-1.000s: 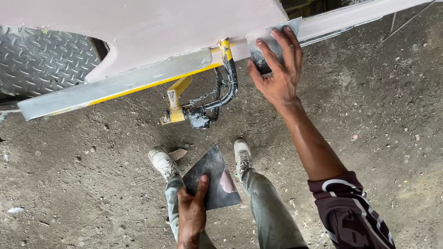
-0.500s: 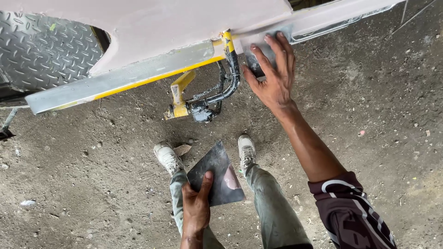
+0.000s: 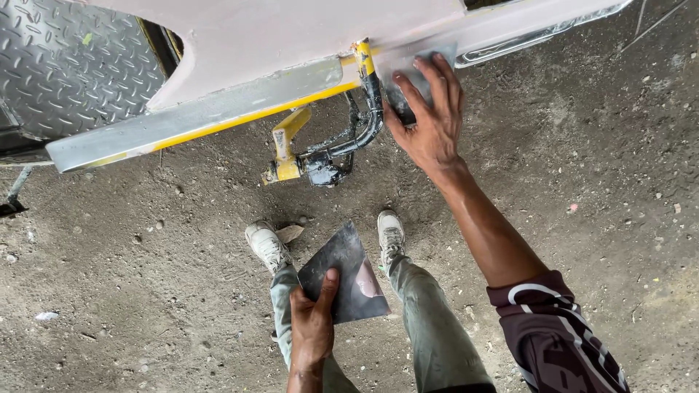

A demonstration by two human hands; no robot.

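**Filler Spreading at Lower Body Panel: Hand Positions**

The right hand [image 3: 431,120] is raised against the lower edge of the pale pink-grey body panel [image 3: 291,36], fingers spread and pressing a small dark spreader blade [image 3: 408,87] flat to the surface, just beside the yellow bracket [image 3: 285,142] and black pipe [image 3: 364,131].

The left hand [image 3: 313,327] is held low, between the two grey shoes [image 3: 268,246], and grips a dark square metal plate [image 3: 342,273] by its near corner, thumb on top. A pinkish smear of filler [image 3: 366,280] lies on the plate. Diamond-pattern tread plate [image 3: 69,65] shows at upper left above the dirt floor [image 3: 145,291].
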